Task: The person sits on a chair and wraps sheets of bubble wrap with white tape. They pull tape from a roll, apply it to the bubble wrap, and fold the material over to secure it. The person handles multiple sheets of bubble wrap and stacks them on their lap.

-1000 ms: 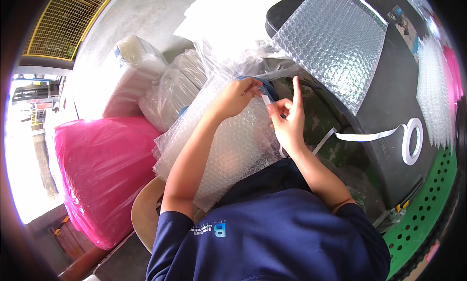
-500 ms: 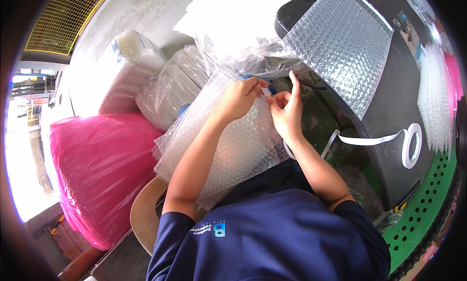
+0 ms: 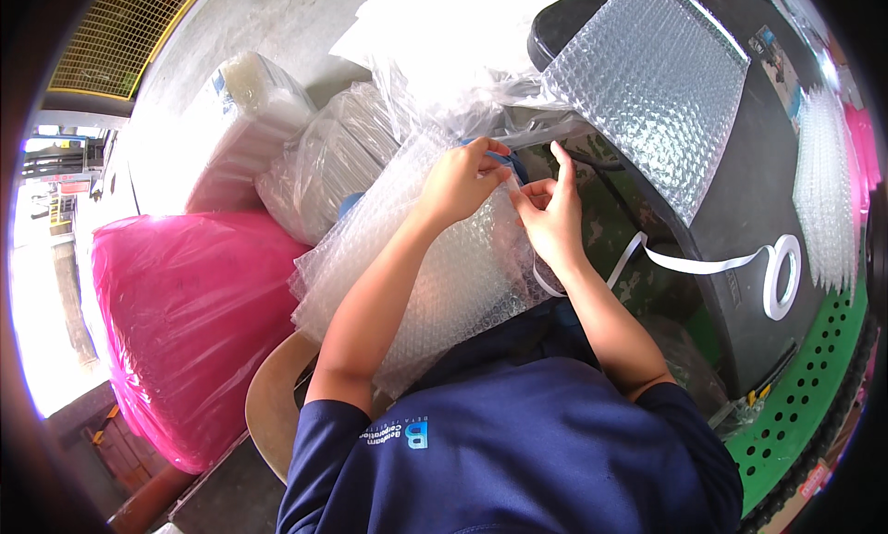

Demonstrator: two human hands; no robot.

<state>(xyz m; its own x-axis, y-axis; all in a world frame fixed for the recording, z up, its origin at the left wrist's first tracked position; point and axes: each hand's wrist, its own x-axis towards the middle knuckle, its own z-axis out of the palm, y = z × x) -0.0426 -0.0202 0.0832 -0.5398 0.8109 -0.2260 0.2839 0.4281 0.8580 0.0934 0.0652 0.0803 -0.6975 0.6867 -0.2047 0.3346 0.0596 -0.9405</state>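
Clear bubble wrap [image 3: 435, 275] lies in layers over my lap. My left hand [image 3: 464, 181] is closed at its far right edge, fingertips pinching there; exactly what sits between them is partly hidden. Just beside it, my right hand [image 3: 553, 218] pinches thin white tape at that same edge, with one finger pointing up. The tape [image 3: 689, 265] loops below my right wrist, then runs right in a slack ribbon to its roll [image 3: 783, 277], which lies flat on the black table [image 3: 731, 298].
Another bubble wrap sheet [image 3: 657, 90] lies on the table, with a bubble wrap stack [image 3: 821, 192] at the far right. Left are a pink plastic-wrapped bundle [image 3: 194, 331] and a clear bagged bundle [image 3: 328, 150]. A green perforated surface [image 3: 795, 414] and yellow-handled tool [image 3: 760, 394] are lower right.
My fingertips have moved slightly apart, the right hand shifting a little to the right. Less of the white tape shows between them. The ribbon beside my right forearm has risen slightly.
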